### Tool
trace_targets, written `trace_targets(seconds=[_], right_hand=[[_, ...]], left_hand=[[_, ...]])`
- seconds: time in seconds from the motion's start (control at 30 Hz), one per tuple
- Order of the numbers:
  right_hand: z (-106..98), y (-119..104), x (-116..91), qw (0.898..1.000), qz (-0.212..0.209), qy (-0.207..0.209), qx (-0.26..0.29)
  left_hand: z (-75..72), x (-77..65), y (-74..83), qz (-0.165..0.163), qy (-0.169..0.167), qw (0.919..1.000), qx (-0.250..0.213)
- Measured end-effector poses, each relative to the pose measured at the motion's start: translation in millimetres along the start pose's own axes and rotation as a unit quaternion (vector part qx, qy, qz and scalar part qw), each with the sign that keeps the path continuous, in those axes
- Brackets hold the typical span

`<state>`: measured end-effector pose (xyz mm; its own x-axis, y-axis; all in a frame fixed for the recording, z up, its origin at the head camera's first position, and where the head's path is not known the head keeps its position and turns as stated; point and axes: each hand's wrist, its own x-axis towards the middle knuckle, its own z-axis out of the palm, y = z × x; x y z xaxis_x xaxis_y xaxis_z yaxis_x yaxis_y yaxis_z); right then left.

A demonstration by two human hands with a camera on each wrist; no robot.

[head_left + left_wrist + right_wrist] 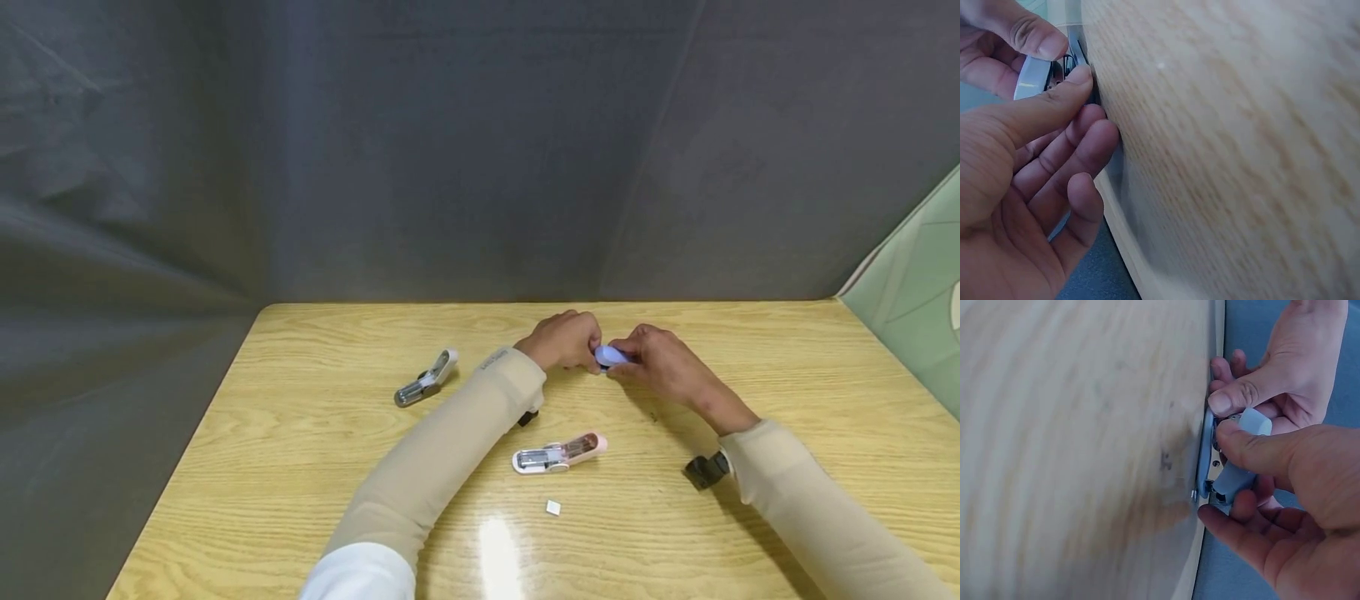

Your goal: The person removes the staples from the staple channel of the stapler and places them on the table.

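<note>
Both hands are on a small blue stapler (611, 356) toward the back of the table. My left hand (562, 340) pinches one end of it, the thumb lying by the lower arm in the left wrist view. From the other side my right hand (663, 367) grips the stapler's upper part between thumb and fingers. In the right wrist view the blue stapler (1235, 480) is partly spread, with metal parts visible between its two arms. Fingers hide much of its inside.
A grey and white stapler (427, 381) lies spread open left of the hands. Nearer the front lies a pink and white stapler (558, 454), also opened out. A small white square piece (552, 507) is in front of it. A dark curtain (480, 167) hangs behind the wooden table (300, 467).
</note>
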<state>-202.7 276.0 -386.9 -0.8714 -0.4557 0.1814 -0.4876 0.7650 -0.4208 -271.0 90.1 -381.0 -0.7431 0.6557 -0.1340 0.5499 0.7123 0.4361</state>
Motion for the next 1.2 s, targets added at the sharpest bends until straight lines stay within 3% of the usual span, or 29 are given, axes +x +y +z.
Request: trace_targets(seconds=[0.23, 0.7, 1.2], right_hand=[[1.9, 1.7, -1.5, 1.0, -0.01, 0.012, -0.01], [0.6, 3.5, -3.1, 1.0, -0.001, 0.008, -0.006], [2.8, 5.8, -2.7, 1.0, -0.009, 0.016, -0.007]], left_hand=[[0.4, 1.5, -1.3, -0.019, -0.014, 0.9986, -0.047], [1.4, 3.2, -0.6, -0.018, -0.018, 0.9941, -0.105], [-0.2, 8.7, -4.1, 0.004, -0.013, 0.9961, -0.087]])
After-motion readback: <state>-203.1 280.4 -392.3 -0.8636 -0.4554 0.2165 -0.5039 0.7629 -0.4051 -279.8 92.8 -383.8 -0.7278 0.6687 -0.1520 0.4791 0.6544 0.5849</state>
